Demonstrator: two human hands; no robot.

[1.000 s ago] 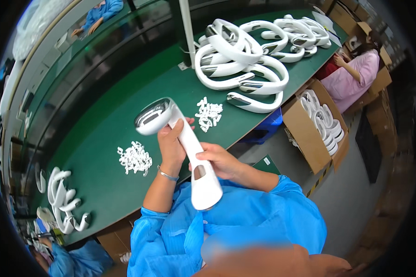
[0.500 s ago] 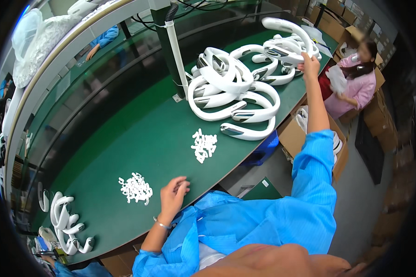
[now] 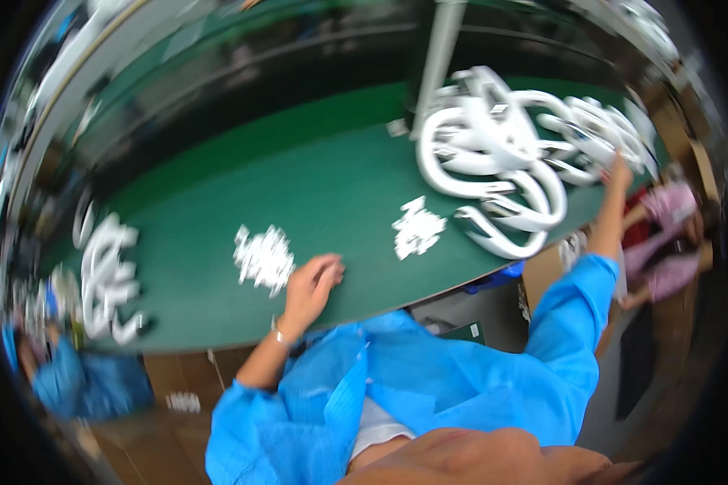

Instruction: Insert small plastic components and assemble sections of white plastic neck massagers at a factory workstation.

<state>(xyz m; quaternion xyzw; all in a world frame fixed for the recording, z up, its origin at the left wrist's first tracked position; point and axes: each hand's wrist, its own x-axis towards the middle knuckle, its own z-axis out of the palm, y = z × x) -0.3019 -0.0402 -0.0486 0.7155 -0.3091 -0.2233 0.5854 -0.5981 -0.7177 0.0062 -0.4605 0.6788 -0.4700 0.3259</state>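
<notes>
The picture is blurred by motion. My left hand rests on the green table with loosely curled fingers, holding nothing, just right of a small heap of tiny white pieces. My right arm in a blue sleeve stretches far to the right. My right hand is at the edge of a big pile of white curved plastic housings, and the blur hides whether its fingers grip one.
A second heap of tiny white pieces lies mid-table. More white housings sit at the left end. A grey post rises behind the pile. A person in blue is lower left, a person in pink at right.
A second ago both hands held a white handle-shaped housing. My right hand carried it out to the big pile and is still there; my left hand dropped to the table.
</notes>
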